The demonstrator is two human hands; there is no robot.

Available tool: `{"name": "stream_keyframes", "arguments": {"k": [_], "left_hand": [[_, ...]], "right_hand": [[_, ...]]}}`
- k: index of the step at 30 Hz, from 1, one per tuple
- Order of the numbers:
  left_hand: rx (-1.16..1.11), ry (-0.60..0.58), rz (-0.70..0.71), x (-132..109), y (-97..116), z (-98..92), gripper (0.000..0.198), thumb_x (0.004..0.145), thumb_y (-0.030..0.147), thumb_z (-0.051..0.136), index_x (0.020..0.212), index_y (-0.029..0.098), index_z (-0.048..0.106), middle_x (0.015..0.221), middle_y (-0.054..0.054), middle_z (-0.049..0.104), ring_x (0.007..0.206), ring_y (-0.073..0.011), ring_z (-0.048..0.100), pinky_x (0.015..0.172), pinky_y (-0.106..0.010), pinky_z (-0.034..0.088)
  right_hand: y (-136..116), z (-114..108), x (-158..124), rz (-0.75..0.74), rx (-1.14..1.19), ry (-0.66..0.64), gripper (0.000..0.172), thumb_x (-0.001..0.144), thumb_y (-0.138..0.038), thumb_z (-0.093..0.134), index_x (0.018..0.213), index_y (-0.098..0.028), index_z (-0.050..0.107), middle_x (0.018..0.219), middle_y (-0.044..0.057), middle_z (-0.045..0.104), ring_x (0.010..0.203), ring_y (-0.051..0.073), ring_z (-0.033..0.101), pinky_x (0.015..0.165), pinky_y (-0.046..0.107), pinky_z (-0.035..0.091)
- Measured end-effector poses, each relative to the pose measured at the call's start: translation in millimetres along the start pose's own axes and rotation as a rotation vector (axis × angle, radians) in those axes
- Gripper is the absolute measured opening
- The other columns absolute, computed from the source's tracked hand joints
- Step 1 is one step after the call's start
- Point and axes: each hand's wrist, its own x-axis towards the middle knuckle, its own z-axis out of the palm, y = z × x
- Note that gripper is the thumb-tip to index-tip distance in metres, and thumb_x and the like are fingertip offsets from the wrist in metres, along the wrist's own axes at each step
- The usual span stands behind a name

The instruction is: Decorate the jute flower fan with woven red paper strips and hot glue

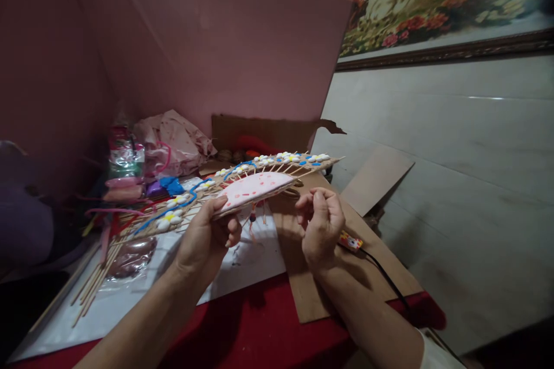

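Note:
My left hand (205, 242) grips the lower edge of a handmade fan, thumb on top and fingers curled beneath. The fan's half-round pink centre (257, 187) has red spots, and thin sticks spread from it to a curved brown band. White clay flowers (170, 219) with yellow middles and a wavy blue line decorate this band. Blue dots (315, 163) show at its right end. A dark bead with a reddish tassel (253, 218) hangs below the fan. To the right, apart from it, my right hand (322, 225) is closed with fingers curled; anything inside is hidden.
Wooden sticks (97, 282) and a bagged brown lump (132, 256) lie on white paper at left. Packets of coloured clay (123, 193) and crumpled pink wrapping (173, 138) are behind. A cardboard sheet (311, 297) rests on the red tablecloth (251, 328). A black cable (385, 277) runs right.

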Motion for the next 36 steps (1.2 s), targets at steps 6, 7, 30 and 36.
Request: {"name": "stream_keyframes", "arguments": {"k": [6,7,30,36], "left_hand": [[-0.001,-0.015,0.032,2.5,1.4,-3.1,0.012,0.076,0.024,0.052,0.077,0.014,0.058,0.042,0.002,0.051,0.033,-0.008,0.039,0.031,-0.017,0.029],[0.005,-0.017,0.041,2.8,1.3,-3.4,0.012,0.076,0.024,0.053,0.076,0.014,0.058,0.042,0.002,0.051,0.033,-0.008,0.039,0.031,-0.017,0.029],[0.281,-0.181,0.232,4.7,-6.5,-5.4,0.014,0.075,0.029,0.057,0.069,0.016,0.061,0.047,0.0,0.052,0.039,-0.0098,0.044,0.037,-0.02,0.034],[0.484,-0.195,0.196,3.7,-12.1,-5.9,0.058,0.081,0.064,0.037,0.063,0.015,0.062,0.045,-0.006,0.056,0.037,-0.0135,0.047,0.037,-0.025,0.034]], "right_hand": [[2.5,0.2,-8.8,-0.018,-0.02,-0.173,0.022,0.091,-0.034,0.041,0.073,-0.021,0.044,0.052,-0.008,0.042,0.038,0.006,0.036,0.036,0.016,0.03],[3.9,0.0,-10.4,-0.027,-0.042,-0.204,0.025,0.091,-0.035,0.041,0.071,-0.021,0.043,0.05,-0.008,0.04,0.039,0.006,0.035,0.036,0.017,0.029],[-0.4,2.5,-4.3,0.669,0.439,-0.547,0.029,0.075,-0.044,0.063,0.071,-0.019,0.049,0.05,-0.007,0.048,0.036,0.004,0.028,0.034,0.018,0.017],[-2.9,3.9,0.1,0.585,0.509,-0.389,0.026,0.072,-0.036,0.065,0.066,-0.018,0.047,0.048,-0.007,0.048,0.034,0.003,0.029,0.031,0.016,0.019]]}}
